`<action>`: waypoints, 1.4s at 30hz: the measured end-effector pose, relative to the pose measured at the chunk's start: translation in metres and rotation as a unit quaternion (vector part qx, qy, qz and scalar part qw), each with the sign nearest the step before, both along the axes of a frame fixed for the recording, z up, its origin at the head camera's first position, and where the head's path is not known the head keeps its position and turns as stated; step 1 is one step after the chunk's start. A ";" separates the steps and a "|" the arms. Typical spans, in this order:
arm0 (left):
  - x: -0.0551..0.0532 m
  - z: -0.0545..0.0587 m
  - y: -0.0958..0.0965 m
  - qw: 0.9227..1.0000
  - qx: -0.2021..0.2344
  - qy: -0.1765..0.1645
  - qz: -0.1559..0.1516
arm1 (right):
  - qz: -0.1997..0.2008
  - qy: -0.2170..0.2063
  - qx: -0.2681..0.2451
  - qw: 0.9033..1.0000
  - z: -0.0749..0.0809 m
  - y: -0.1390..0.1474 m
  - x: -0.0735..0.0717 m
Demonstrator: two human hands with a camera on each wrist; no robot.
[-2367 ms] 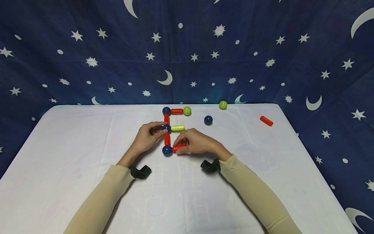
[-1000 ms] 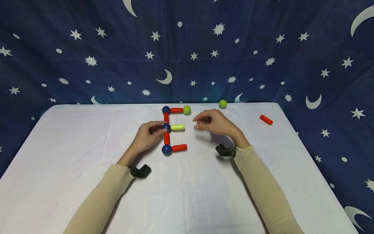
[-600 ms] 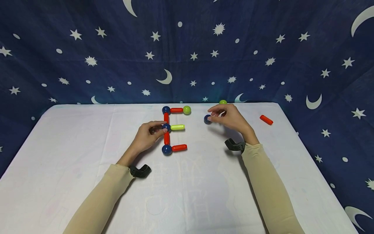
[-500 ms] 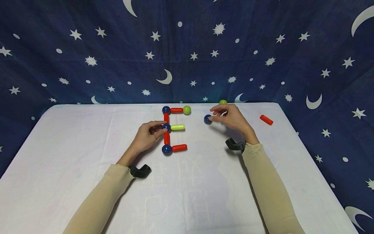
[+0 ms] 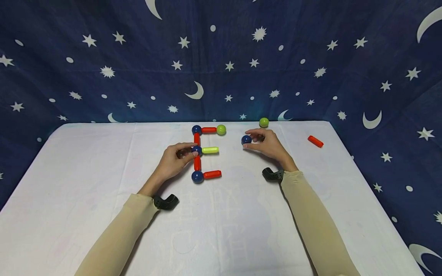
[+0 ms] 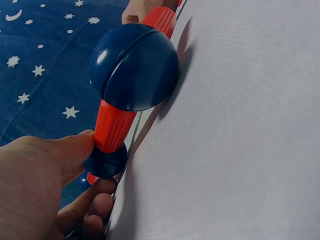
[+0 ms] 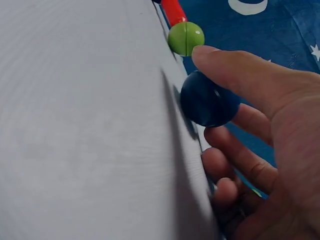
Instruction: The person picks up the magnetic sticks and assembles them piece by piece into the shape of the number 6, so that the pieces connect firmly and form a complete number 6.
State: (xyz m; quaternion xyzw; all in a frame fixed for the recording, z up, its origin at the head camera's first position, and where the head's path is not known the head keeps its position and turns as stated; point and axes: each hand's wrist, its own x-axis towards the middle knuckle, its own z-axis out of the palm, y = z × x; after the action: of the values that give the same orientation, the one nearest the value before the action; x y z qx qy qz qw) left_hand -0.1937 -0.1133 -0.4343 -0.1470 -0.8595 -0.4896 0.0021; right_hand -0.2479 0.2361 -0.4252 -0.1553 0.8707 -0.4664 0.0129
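An E-shaped figure of balls and rods lies on the white table. My left hand (image 5: pixel 175 158) pinches its middle blue ball (image 6: pixel 107 162) between thumb and fingers. From that ball a yellow-green rod (image 5: pixel 210 150) points right, its far end bare. The upper red rod (image 5: pixel 208 130) ends in a green ball (image 5: pixel 221 130). A lower red rod (image 5: pixel 212 174) extends from the near blue ball (image 5: pixel 197 176). To the right, my right hand (image 5: pixel 268 144) has its thumb and index finger around a separate blue ball (image 7: pixel 209 100), low over the cloth.
A loose green ball (image 5: pixel 264 122) sits at the table's back edge, just beyond the right hand. Farther right lies a loose red rod (image 5: pixel 315 141). A dark blue curtain (image 5: pixel 221 65) with stars and moons hangs behind the table.
My right hand let go of the lower red rod, moved back and right to the separate blue ball, and now has thumb and finger around it. The left hand stays put.
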 end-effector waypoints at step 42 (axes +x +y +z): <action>0.001 0.001 0.000 1.000 0.000 -0.001 -0.002 | -0.018 -0.003 0.001 1.000 -0.010 0.001 -0.001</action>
State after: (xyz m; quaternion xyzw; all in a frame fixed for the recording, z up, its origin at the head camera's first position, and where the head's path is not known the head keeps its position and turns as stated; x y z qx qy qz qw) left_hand -0.1930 -0.1135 -0.4337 -0.1485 -0.8589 -0.4900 0.0005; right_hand -0.2487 0.2367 -0.4351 -0.1380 0.8738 -0.4662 0.0067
